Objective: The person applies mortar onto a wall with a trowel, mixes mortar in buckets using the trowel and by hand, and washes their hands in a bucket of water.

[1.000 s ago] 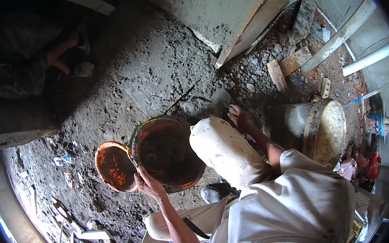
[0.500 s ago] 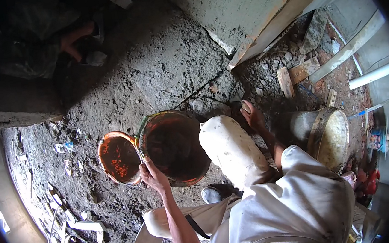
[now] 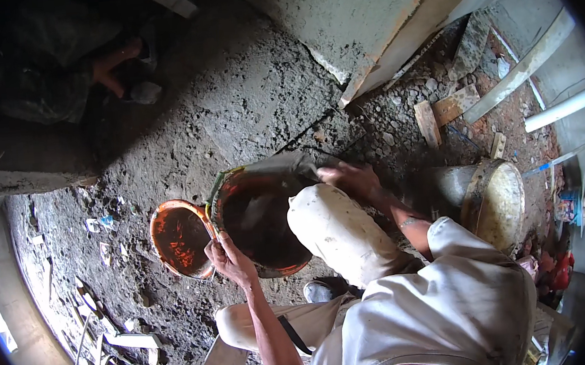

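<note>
My left hand (image 3: 231, 259) is closed on the near right edge of a small orange bucket (image 3: 160, 239), where it meets a larger bucket. The large, dark bucket (image 3: 267, 275), with orange and green on its rim, stands between that hand and my right knee. My right hand (image 3: 351, 179) is closed at the large bucket's far right rim. From it a grey blade, seemingly a trowel (image 3: 296, 164), reaches over the rim, smeared by motion. Dark material lies inside the large bucket, but its kind is hard to make out.
A pale, crusted bucket (image 3: 499, 202) lies on its side at my right. Wood scraps (image 3: 428, 123) and rubble lie beyond it, near a concrete slab (image 3: 354, 17). Wet mortar-like ground (image 3: 251, 109) spreads ahead. Another person's hand (image 3: 113, 80) is at the dark far left.
My right hand has swung left from the ground beside the large bucket to its rim, bringing the trowel over it. My left hand stays on the small bucket.
</note>
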Demonstrator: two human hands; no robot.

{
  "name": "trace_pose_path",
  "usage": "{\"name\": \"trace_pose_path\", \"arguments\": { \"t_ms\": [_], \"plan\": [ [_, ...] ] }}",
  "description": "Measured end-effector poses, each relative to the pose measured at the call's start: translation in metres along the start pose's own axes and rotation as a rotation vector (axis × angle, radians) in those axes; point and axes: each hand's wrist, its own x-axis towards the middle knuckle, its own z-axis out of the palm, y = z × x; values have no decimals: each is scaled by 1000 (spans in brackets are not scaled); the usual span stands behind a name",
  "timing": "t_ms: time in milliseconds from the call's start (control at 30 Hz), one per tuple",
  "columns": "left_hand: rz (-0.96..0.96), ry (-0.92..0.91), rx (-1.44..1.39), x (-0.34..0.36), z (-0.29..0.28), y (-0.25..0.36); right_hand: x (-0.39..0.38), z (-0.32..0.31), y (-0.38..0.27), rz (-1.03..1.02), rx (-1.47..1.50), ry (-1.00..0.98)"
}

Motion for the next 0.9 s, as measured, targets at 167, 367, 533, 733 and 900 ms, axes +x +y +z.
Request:
{"name": "trace_pose_path", "arguments": {
  "t_ms": [167,367,533,733,900],
  "plan": [
    [-48,-58,-60,1,6,7,2,118,85,198,1019,-23],
    [-43,-43,-70,2,-3,-4,23,79,32,288,694,25],
    [-16,-38,-35,1,3,6,97,75,75,327,473,322],
    [-102,-52,-43,-4,13,17,160,66,124,649,790,539],
    [-105,0,-10,3,-3,9,187,28,93,604,398,626]
  ]
}}
